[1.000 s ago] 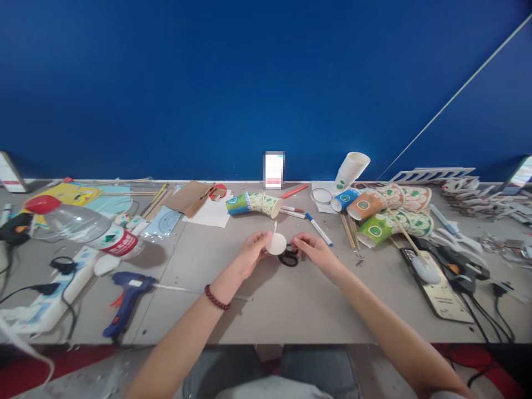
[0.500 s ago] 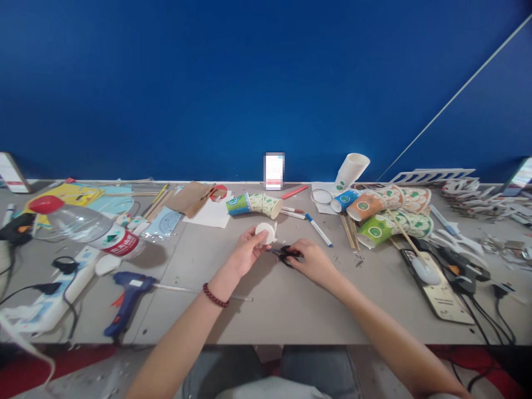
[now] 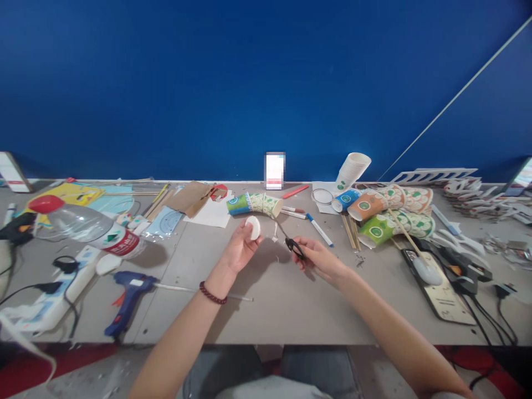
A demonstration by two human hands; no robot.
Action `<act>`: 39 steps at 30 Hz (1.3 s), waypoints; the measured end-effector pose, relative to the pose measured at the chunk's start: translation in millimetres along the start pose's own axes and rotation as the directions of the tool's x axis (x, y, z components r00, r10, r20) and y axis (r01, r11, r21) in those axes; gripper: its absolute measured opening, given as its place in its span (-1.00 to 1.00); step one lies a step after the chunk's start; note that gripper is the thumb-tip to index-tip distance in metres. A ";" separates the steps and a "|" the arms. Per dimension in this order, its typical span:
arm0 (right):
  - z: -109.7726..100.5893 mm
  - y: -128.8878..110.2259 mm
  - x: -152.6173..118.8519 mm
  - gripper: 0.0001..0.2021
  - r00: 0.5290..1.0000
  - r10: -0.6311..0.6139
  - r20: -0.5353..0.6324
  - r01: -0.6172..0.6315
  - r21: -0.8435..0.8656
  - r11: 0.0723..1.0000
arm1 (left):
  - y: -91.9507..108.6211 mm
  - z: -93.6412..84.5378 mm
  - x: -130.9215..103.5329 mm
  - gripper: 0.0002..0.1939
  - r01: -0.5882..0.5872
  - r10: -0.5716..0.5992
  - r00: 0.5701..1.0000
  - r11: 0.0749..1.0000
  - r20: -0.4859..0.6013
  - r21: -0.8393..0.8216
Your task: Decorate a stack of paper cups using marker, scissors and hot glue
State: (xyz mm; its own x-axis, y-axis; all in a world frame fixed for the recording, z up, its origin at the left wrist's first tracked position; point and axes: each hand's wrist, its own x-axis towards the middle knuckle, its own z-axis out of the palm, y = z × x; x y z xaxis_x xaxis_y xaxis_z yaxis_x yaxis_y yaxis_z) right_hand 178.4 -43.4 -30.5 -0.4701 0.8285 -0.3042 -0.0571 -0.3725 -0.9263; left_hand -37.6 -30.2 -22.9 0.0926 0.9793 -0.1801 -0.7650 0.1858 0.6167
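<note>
Between the fingers of my left hand (image 3: 241, 246) is a small white round disc (image 3: 252, 228), held above the table. My right hand (image 3: 318, 257) grips a pair of black-handled scissors (image 3: 295, 247), the blades pointing up and to the left, apart from the disc. Thin white scraps (image 3: 275, 231) show near the blades and on the table between my hands. Just beyond the disc, patterned paper cups (image 3: 253, 204), pushed one into another, lie on their side. What the disc is made of I cannot tell.
A blue glue gun (image 3: 132, 296) and a power strip (image 3: 62, 288) are at left, beside a lying plastic bottle (image 3: 95, 227). Markers (image 3: 319, 230) lie behind my right hand. More paper cups (image 3: 369, 206) and a computer mouse (image 3: 428, 271) are at right. A phone (image 3: 275, 170) stands against the blue wall.
My left hand has moved left with the disc, away from the scissors. The scissors have swung to point more upward, and a thin white scrap is now apart from the disc.
</note>
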 end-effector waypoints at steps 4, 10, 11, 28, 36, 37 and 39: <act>8.4 -4.3 -8.0 -0.46 0.995 -0.011 0.102 0.010 0.011 1.000 | -2.9 0.9 0.2 -0.61 -0.011 0.014 0.998 0.998 -0.058 0.056; 10.1 -5.0 -14.8 -0.45 0.971 0.017 0.240 0.009 -0.108 0.994 | -7.8 2.3 -2.2 -0.56 0.044 -0.041 0.999 0.993 -0.034 0.109; 9.8 -5.2 -15.2 -0.45 0.968 0.019 0.251 0.011 -0.118 0.993 | -8.5 2.0 -2.0 -0.55 0.050 -0.046 0.998 0.991 -0.035 0.122; 8.9 3.1 -11.7 -0.53 0.975 0.032 0.220 0.012 -0.196 0.980 | -12.1 5.5 -6.2 -0.55 0.040 -0.012 0.998 0.878 -0.060 0.478; 8.6 2.4 -12.2 -0.55 0.975 0.039 0.220 0.005 -0.194 0.981 | -6.2 9.8 -8.7 -0.59 0.050 -0.020 0.998 0.840 -0.061 0.541; 9.0 2.2 -12.3 -0.55 0.976 0.041 0.215 0.002 -0.194 0.981 | -6.0 10.0 -8.9 -0.59 0.046 -0.018 0.998 0.837 -0.057 0.545; 10.0 2.1 -12.5 -0.56 0.978 0.049 0.202 -0.011 -0.187 0.982 | -6.1 9.2 -8.4 -0.59 0.043 -0.012 0.998 0.837 -0.060 0.545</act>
State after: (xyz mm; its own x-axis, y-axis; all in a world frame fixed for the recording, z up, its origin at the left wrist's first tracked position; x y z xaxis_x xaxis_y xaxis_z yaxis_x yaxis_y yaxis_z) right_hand 175.4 -58.6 -26.4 -0.6408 0.7075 -0.2980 0.1139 -0.2963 -0.9483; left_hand -27.8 -38.8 -18.1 0.0633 0.9702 -0.2337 -0.2892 0.2420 0.9262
